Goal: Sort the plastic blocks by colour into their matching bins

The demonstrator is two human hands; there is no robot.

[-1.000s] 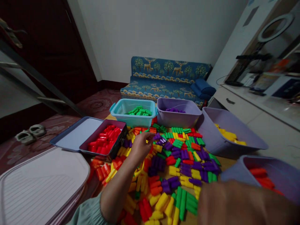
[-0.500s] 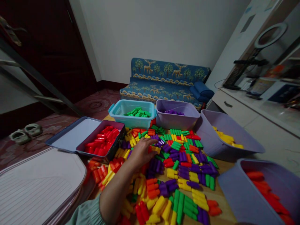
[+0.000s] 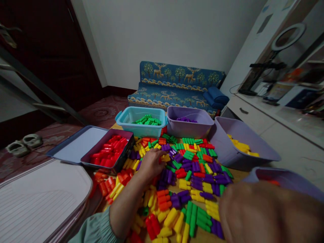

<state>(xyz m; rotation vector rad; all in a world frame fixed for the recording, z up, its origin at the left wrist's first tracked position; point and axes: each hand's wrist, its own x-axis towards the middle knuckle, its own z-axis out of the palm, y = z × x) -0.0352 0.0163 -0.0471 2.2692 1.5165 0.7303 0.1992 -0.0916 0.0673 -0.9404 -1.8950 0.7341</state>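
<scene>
Bullet-shaped plastic building blocks in red, orange, yellow, green and purple cover the wooden table (image 3: 174, 189), many joined side by side. Reaching into the middle of the spread, my left hand (image 3: 152, 164) has its fingers curled around a yellow block (image 3: 166, 157), close to purple blocks (image 3: 167, 178). My right hand (image 3: 268, 212) is a large smeared shape at the lower right, in front of a bin (image 3: 286, 180) with red-orange blocks. Its fingers and anything in them cannot be made out.
A blue tub (image 3: 141, 130) holds green blocks; a purple bin (image 3: 189, 129) holds purple ones. Yellow blocks lie in another bin (image 3: 227, 157) at right, red ones in an open hinged case (image 3: 130, 143). A patterned sofa (image 3: 174, 91) stands behind, a stepladder (image 3: 45, 89) at left.
My right hand has come into view at the lower right, covering part of the bin there. My left hand stays almost in place at the yellow block. The view has shifted slightly.
</scene>
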